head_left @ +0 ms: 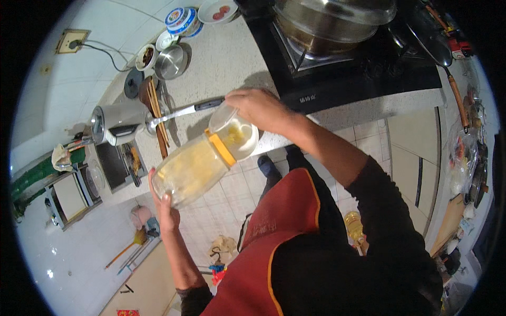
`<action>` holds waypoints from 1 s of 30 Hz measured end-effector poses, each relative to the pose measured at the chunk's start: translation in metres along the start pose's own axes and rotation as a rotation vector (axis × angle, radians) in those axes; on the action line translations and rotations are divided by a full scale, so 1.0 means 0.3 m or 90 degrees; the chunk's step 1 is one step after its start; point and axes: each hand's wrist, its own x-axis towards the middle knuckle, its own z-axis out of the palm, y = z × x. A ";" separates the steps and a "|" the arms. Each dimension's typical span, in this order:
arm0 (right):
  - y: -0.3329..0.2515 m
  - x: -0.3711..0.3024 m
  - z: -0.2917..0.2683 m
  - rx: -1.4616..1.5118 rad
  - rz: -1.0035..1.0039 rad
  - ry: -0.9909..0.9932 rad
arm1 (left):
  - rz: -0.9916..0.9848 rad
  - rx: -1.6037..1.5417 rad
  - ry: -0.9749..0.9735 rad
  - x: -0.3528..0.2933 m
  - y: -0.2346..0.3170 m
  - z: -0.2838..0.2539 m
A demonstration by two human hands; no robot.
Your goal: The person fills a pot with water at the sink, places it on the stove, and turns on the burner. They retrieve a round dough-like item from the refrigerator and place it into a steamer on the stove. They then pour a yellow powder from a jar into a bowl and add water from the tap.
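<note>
My left hand (164,203) grips the base of a large clear jar (190,166) with pale yellow contents. The jar is tilted, its mouth and yellow collar (221,149) pointing up and to the right, near the counter's front edge. At the mouth, yellow bits show against a white, rounded surface (249,138); I cannot tell whether it is a bowl beneath or part of the jar. My right hand (261,109) is closed on the rim of a clear, rounded, lid-like piece (221,117) beside the mouth. A ladle (182,112) with a black handle lies just beyond.
A black gas hob (363,79) bears a large steel pot (327,26). Along the wall stand a small steel bowl (171,62), a bowl of dark pieces (146,57) and a plate (217,11). Chopsticks (157,110) and a steel pitcher (118,122) are at the left.
</note>
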 end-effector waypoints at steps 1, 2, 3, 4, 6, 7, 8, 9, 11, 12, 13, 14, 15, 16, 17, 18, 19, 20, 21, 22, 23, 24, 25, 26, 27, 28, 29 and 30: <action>0.000 -0.004 0.003 0.002 -0.002 0.029 | 0.013 -0.004 -0.007 -0.004 0.006 0.001; 0.002 -0.004 0.005 -0.003 -0.006 0.009 | 0.022 -0.004 -0.021 -0.028 0.013 0.002; 0.002 -0.008 0.009 -0.003 -0.003 0.001 | -0.002 0.012 -0.010 -0.022 0.020 -0.001; 0.008 -0.002 0.008 -0.016 -0.009 0.003 | -0.011 0.025 -0.005 -0.031 0.028 -0.004; 0.014 -0.003 0.010 0.005 -0.002 0.037 | 0.022 0.026 -0.021 -0.032 0.030 -0.011; 0.018 0.002 0.012 -0.005 0.009 0.017 | 0.024 0.016 -0.005 -0.027 0.023 -0.014; 0.018 0.007 0.016 -0.011 0.014 -0.011 | 0.000 0.034 0.013 -0.046 0.029 -0.029; 0.021 0.012 0.015 -0.010 -0.025 0.000 | -0.001 0.050 0.014 -0.035 0.025 -0.037; 0.028 0.026 0.016 0.004 -0.052 0.077 | 0.004 0.014 0.011 -0.014 0.008 -0.045; 0.018 0.020 0.022 0.026 -0.052 0.097 | -0.002 0.024 0.013 -0.015 0.001 -0.048; 0.021 0.028 0.020 -0.018 -0.016 0.011 | -0.008 0.038 0.016 -0.014 0.000 -0.053; 0.013 0.023 0.023 -0.009 -0.015 0.035 | 0.017 0.036 0.012 0.004 -0.004 -0.052; 0.013 0.027 0.021 -0.006 -0.031 0.053 | 0.039 0.044 0.012 -0.001 -0.003 -0.052; 0.007 0.022 0.020 0.005 -0.041 0.065 | 0.019 0.043 0.021 0.010 -0.006 -0.047; 0.005 0.026 0.019 -0.012 -0.015 0.021 | -0.005 0.046 0.025 0.004 -0.002 -0.045; 0.002 0.025 0.016 -0.015 -0.010 0.006 | -0.024 0.050 0.028 0.003 0.006 -0.045; 0.000 0.028 0.015 -0.007 -0.021 0.020 | 0.009 0.028 0.009 -0.001 0.010 -0.040; 0.000 0.030 0.012 0.001 -0.034 0.038 | 0.010 0.022 0.013 0.010 0.012 -0.036; 0.001 0.034 0.012 0.001 -0.031 0.038 | 0.014 0.011 0.016 0.002 0.017 -0.034; 0.001 0.038 0.012 0.008 -0.022 0.035 | 0.020 0.002 0.008 -0.008 0.023 -0.034; 0.001 0.041 0.012 0.020 -0.034 0.030 | 0.003 0.012 0.020 -0.012 0.031 -0.034; 0.000 0.043 0.013 0.017 -0.023 0.042 | 0.012 0.014 0.017 -0.013 0.037 -0.035; 0.002 0.044 0.016 0.018 -0.028 0.045 | 0.020 0.013 0.013 -0.007 0.037 -0.033; 0.001 0.037 0.019 0.026 -0.026 0.046 | 0.017 0.015 0.011 -0.014 0.039 -0.032; 0.003 0.041 0.025 0.011 -0.001 0.014 | 0.010 0.035 0.036 -0.008 0.042 -0.034; -0.005 0.029 0.033 0.016 -0.019 0.038 | 0.001 0.047 0.027 -0.018 0.048 -0.035; 0.002 0.035 0.034 0.007 -0.026 0.041 | 0.005 0.053 0.016 -0.008 0.049 -0.034; 0.008 0.033 0.035 0.001 -0.034 0.065 | 0.017 0.052 0.001 -0.005 0.049 -0.032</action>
